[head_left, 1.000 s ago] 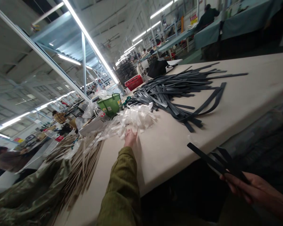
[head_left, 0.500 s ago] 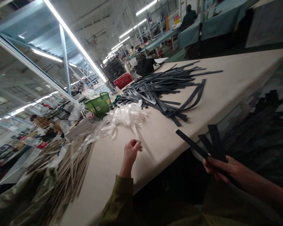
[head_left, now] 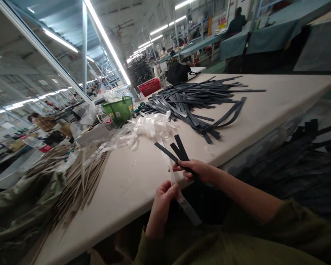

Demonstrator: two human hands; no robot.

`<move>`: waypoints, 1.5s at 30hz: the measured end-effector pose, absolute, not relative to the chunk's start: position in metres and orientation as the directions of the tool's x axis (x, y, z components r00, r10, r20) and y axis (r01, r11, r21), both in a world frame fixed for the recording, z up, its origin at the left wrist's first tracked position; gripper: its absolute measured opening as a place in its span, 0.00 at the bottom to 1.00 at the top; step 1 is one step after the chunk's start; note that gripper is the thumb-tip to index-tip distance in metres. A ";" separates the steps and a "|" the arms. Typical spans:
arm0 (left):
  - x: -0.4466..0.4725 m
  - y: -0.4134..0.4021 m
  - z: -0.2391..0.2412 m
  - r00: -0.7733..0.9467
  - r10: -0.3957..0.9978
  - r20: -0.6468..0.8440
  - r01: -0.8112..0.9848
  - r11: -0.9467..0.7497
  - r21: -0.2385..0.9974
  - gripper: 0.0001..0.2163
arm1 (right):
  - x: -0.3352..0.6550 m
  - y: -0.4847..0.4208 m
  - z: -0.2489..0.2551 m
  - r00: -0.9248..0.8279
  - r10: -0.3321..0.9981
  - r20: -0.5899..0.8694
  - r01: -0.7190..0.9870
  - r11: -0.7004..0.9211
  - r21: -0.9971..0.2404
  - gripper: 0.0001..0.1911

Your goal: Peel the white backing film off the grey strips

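My left hand is closed on a translucent white strip, at the near edge of the table. The strip's loose end hangs down past the edge, and its other part runs up toward a tangled heap of white strips. Just above and to the right, my right hand grips several flat black strips, whose ends fan out to the upper left. The white strip passes close to the right fingers; whether they touch it I cannot tell. A large pile of dark strips lies farther back on the table.
The pale table slopes across the view. Thin brown strips and olive cloth lie at left. Behind stand a green basket, a red crate and a black bag. More black strips are at right.
My right hand has swung left with the black strips, to beside my left hand. My left hand has come down toward the table's edge, and a white strip now shows clearly in it.
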State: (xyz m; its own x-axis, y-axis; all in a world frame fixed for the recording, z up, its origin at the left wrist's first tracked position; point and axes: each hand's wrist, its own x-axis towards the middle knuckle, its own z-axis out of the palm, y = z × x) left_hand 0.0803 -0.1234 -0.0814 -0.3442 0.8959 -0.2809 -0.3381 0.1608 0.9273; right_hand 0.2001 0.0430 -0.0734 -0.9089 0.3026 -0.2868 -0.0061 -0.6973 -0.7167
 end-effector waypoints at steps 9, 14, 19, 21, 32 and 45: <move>0.076 -0.150 -0.098 -0.363 0.880 -0.306 -0.265 0.218 0.939 0.19 | 0.162 0.052 -0.064 -0.918 0.331 -0.217 0.008 -0.532 -0.847 0.13; 0.074 -0.159 -0.113 -0.514 0.807 0.290 0.699 0.198 0.688 0.10 | 0.152 0.057 -0.054 -0.846 0.520 -0.116 -0.023 -0.253 -0.967 0.13; 0.095 -0.176 -0.090 -0.106 0.796 0.597 0.929 -0.135 0.345 0.19 | 0.157 0.072 -0.038 -0.802 0.598 -0.003 -0.073 -0.103 -0.992 0.17; 0.091 -0.175 -0.073 -0.135 0.789 0.599 0.870 -0.195 0.453 0.17 | 0.162 0.073 -0.030 -0.827 0.561 0.030 -0.079 -0.062 -0.995 0.19; 0.048 -0.088 -0.039 -0.335 0.940 -0.062 -0.157 0.009 0.988 0.23 | 0.164 0.054 -0.003 -0.889 0.435 0.143 -0.083 0.154 -0.985 0.17; 0.091 -0.135 -0.086 -0.180 0.919 -0.352 -0.427 0.249 0.869 0.24 | 0.159 0.075 -0.006 -0.814 0.533 0.232 -0.175 0.157 -0.972 0.21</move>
